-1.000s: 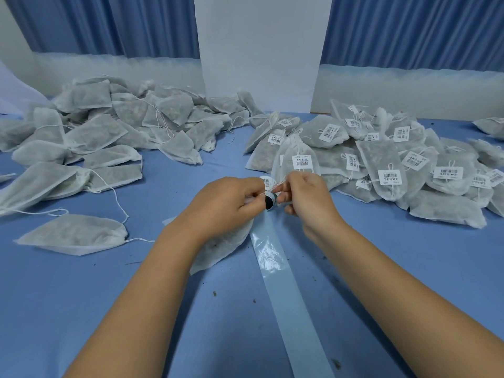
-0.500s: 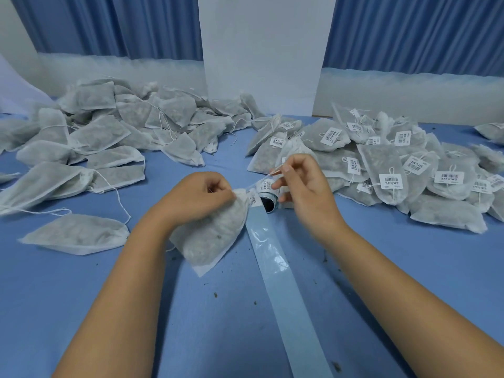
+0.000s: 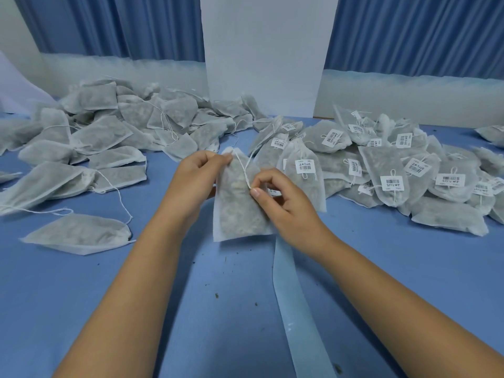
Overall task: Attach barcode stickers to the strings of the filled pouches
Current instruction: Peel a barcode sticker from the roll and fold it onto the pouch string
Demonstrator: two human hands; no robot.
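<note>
One filled pouch [image 3: 240, 211] is held upright over the middle of the blue tabletop [image 3: 136, 296], between both hands. The left hand [image 3: 196, 181] curls its fingers round the pouch's gathered top edge. The right hand [image 3: 283, 203] pinches the white string [image 3: 243, 170] between thumb and forefinger against the pouch's face, its other fingers loosely bent. A pale backing strip [image 3: 297, 309] runs from under the pouch toward the viewer. A heap of unlabelled pouches [image 3: 103, 132] with loose strings lies to the left. A heap of labelled pouches [image 3: 381, 170] lies to the right, many showing a barcode sticker [image 3: 304, 166]. Blue curtains [image 3: 122, 25] hang behind.
</note>
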